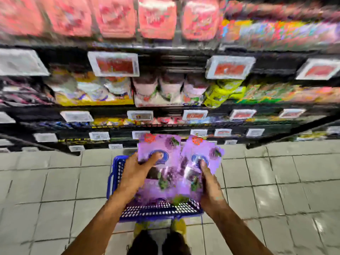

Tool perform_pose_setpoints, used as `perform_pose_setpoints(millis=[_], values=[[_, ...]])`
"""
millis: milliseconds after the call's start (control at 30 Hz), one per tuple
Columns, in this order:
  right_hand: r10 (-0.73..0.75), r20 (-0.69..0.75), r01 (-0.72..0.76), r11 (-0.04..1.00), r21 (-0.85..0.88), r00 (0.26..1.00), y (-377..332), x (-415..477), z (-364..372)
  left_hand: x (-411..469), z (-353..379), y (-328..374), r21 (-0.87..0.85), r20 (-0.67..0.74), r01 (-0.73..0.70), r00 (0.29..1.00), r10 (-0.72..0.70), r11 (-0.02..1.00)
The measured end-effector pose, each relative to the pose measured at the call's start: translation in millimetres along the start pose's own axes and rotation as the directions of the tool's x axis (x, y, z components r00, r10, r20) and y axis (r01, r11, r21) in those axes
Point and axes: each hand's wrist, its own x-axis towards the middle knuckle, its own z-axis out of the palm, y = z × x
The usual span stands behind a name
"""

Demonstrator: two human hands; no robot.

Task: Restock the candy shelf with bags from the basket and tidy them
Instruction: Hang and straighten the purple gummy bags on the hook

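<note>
Placement: the basket stands on the tiled floor directly ahead of the person's feet and close to the shelf unit, which keeps each carry short. Left hand: thumb on the printed face of the left purple bag, fingers behind, pinching its lower part. Right hand: the same pinch on the right purple bag. Both bags are held above the basket, faces up and fanned apart, probably so each can be placed separately. Clearance: bare floor lies on both sides of the basket. Price tags stand out from the shelf edges toward the aisle, so bags likely need to pass between them. The rows above look closely packed. Blur hides any slot for purple bags.
</note>
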Motion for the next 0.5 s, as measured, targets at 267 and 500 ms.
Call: perform_pose_setpoints(millis=[267, 500], values=[[-0.512, 0.117, 0.501, 0.858, 0.111, 0.851, -136, -178, 35, -100, -13, 226, -0.075, -0.021, -0.356, 0.934, 0.356, 0.931], [-0.802, 0.129, 0.794, 0.597, 0.114, 0.584, -223, -311, 56, -177, -39, 365, -0.172, 0.082, -0.563, 0.810, 0.581, 0.809]])
